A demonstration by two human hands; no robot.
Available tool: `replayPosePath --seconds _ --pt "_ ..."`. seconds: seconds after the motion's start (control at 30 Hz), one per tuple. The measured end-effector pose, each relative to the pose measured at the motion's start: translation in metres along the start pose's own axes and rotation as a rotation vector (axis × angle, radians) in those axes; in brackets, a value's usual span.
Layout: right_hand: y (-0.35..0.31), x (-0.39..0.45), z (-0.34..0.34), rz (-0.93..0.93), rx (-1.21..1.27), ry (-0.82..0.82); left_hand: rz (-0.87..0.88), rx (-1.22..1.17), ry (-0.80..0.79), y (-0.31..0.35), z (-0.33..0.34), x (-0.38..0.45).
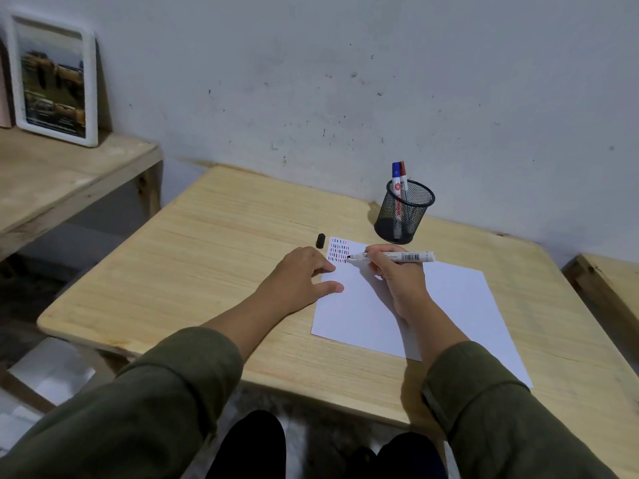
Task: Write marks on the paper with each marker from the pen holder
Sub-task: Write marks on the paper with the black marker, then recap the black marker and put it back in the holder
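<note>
A white sheet of paper point(446, 305) lies on the wooden table point(214, 257). Its far left corner carries rows of short red, blue and black marks point(339, 251). My right hand point(397, 274) grips a white marker point(408, 256) with a black tip, the tip touching the paper beside the marks. My left hand point(301, 278) rests flat, fingers spread, on the paper's left edge. The marker's black cap point(321, 239) lies on the table just beyond the paper. A black mesh pen holder point(404, 212) stands behind, holding a blue marker point(396, 178) and a red marker point(403, 174).
A wall rises right behind the table. A lower wooden bench point(62, 181) at the left bears a white-framed picture point(55, 81). Another wooden surface point(608, 281) shows at the right edge. My knees sit below the table's near edge.
</note>
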State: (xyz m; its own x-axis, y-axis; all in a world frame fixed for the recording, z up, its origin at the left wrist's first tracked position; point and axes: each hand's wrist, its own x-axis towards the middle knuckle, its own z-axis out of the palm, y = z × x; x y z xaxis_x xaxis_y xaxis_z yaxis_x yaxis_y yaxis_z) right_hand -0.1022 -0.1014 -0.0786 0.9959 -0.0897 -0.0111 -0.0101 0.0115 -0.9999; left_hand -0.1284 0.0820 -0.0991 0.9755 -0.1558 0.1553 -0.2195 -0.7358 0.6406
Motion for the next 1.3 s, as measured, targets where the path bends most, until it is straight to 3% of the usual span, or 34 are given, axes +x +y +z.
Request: replayPosePath --seconds 0.2,0.43,0.57,0.8,1.3 --pt "0.003 0.002 -0.002 0.001 0.096 -0.031 -0.015 -0.201 0.255 0.002 -0.008 0.01" --pt "0.003 0.004 -0.002 0.011 0.124 -0.032 -0.11 -0.035 0.127 -0.003 0.002 0.046" --pt "0.001 0.004 -0.001 0.022 0.162 -0.023 -0.158 -0.066 0.191 -0.003 0.005 0.053" --pt "-0.02 0.01 -0.006 0.001 0.224 -0.02 -0.308 -0.61 0.408 0.031 -0.015 0.056" --pt "-0.098 0.011 -0.002 -0.158 0.268 -0.073 -0.133 -0.783 0.348 0.074 -0.049 0.062"
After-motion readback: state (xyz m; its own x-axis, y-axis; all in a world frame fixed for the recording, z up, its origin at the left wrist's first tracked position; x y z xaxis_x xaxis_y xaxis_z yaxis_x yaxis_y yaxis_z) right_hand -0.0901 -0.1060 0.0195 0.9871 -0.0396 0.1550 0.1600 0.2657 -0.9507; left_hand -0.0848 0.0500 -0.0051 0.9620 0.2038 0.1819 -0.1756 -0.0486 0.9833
